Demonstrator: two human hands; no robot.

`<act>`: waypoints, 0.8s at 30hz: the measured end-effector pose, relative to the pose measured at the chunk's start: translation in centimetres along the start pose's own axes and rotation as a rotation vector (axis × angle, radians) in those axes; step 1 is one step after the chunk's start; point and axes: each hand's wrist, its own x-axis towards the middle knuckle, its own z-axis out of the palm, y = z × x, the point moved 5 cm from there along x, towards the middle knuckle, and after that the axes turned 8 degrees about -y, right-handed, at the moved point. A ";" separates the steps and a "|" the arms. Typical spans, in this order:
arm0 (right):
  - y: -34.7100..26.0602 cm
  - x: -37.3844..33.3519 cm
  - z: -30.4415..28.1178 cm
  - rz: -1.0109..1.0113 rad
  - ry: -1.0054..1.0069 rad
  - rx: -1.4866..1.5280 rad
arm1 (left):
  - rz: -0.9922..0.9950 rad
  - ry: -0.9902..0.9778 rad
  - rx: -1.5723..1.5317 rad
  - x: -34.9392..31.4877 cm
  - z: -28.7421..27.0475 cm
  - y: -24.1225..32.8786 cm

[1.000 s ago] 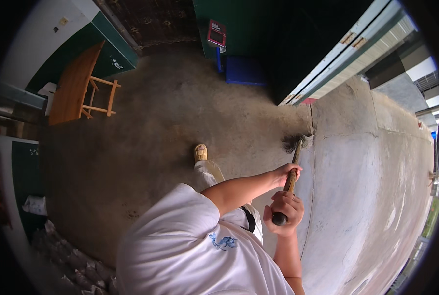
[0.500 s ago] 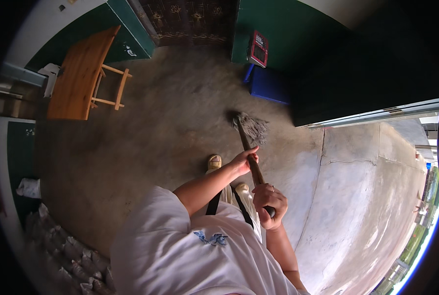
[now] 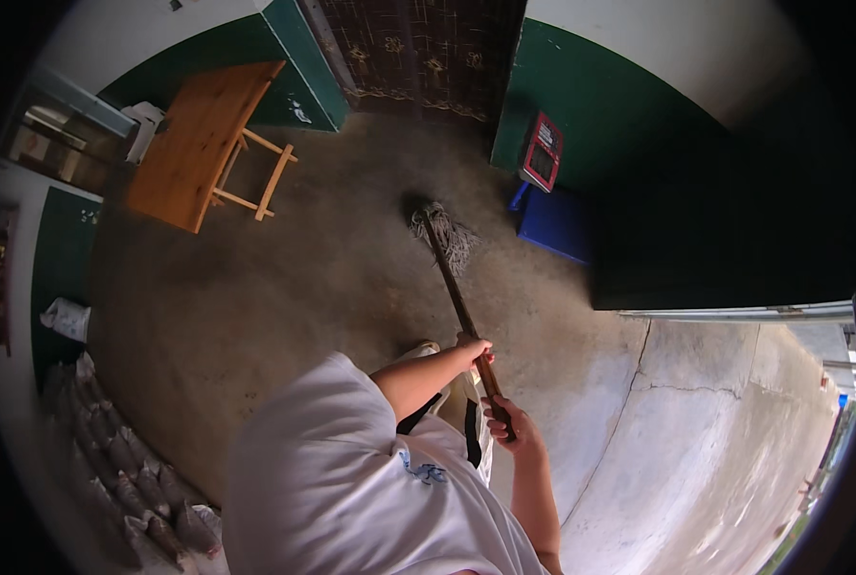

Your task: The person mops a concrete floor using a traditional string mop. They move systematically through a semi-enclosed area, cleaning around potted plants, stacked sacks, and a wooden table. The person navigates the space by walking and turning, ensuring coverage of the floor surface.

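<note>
Grey mop head on floor beyond 2 hands, both wrapped around handle.

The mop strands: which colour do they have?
Grey mop strands, seen best in the head view.

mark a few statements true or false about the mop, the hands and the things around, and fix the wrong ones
1. The left hand and the right hand both hold the mop handle. True.
2. The right hand is closer to the mop head. False: the left hand is.
3. The mop head is on the floor. True.
4. The wooden table is right of the mop head. False: the wooden table is left of it.
</note>
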 end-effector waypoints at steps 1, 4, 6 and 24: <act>-0.1 0.7 0.9 0.028 -0.089 0.074 | 0.016 -0.018 0.015 -0.1 0.5 1.7; 0.3 4.1 4.1 0.156 -0.166 0.149 | 0.016 -0.035 0.002 1.8 -2.5 4.9; -0.3 6.6 6.4 0.118 -0.063 0.012 | 0.000 -0.088 0.028 1.5 -3.7 8.1; -22.2 46.3 27.9 -0.283 0.542 -1.709 | 0.291 0.137 0.392 19.7 -17.3 51.2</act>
